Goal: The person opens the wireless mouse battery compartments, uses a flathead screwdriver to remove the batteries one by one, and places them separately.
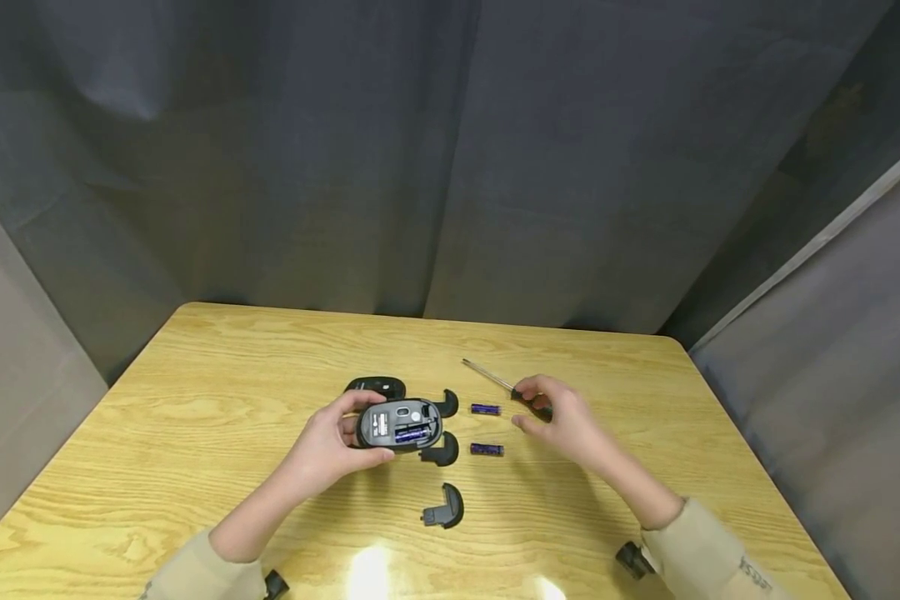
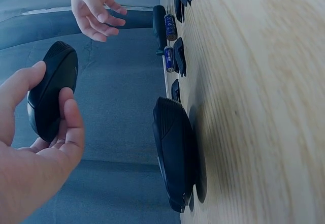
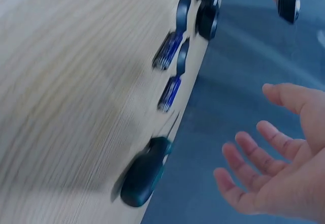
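Note:
My left hand [image 1: 326,446] holds a black computer mouse [image 1: 378,423] above the table, thumb on the near side and fingers on the far side. Its underside faces up with the battery bay uncovered, and a blue battery [image 1: 412,434] lies in the bay. In the left wrist view the dark back of this mouse [image 2: 57,89] shows between thumb and fingers. My right hand [image 3: 282,168] hovers with loosely bent, spread fingers and nothing in them. Below it on the table lies a screwdriver [image 3: 144,176] with a dark handle, partly covered by that hand in the head view.
Two loose blue batteries [image 1: 487,449] lie between the hands. Left of them are three dark curved battery covers [image 1: 444,506] in a column. Another black mouse [image 1: 375,385] sits behind the held one. A dark curtain [image 1: 450,167] hangs beyond the wooden table [image 1: 270,337].

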The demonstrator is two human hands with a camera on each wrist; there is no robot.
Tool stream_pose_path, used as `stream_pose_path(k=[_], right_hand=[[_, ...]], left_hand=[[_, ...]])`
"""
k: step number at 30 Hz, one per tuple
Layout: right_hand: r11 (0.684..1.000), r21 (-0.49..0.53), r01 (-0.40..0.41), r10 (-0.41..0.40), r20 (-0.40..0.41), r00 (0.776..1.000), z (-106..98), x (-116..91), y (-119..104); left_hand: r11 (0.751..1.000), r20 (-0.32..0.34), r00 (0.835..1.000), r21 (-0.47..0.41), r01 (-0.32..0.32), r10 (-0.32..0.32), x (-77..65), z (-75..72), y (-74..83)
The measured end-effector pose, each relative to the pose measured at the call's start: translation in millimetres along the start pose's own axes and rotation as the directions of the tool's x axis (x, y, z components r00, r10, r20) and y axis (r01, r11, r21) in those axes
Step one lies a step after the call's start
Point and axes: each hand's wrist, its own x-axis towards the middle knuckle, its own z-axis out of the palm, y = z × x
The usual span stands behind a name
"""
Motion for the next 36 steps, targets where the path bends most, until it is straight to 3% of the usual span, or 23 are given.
stream_pose_path(k=[6, 22, 36], right_hand=[[0.994, -0.081, -0.075, 0.074, -0.01, 0.997, -4, 8, 20], [0.99, -0.127, -0.058, 0.056, -0.018, 0.998, 15, 28, 83], [0.982, -0.186, -0.019, 0.031, 0.061, 0.998, 34, 42, 102]], left_hand=[[1.0, 0.006, 1.0, 0.003, -0.009, 0.009, -0.3, -0.1, -1.0], [1.0, -0.004, 1.0, 0.027, -0.007, 0.007, 2.6, -2.0, -4.4], [0.999, 0.012, 1.0, 0.037, -0.016, 0.016, 2.5, -3.7, -4.7]])
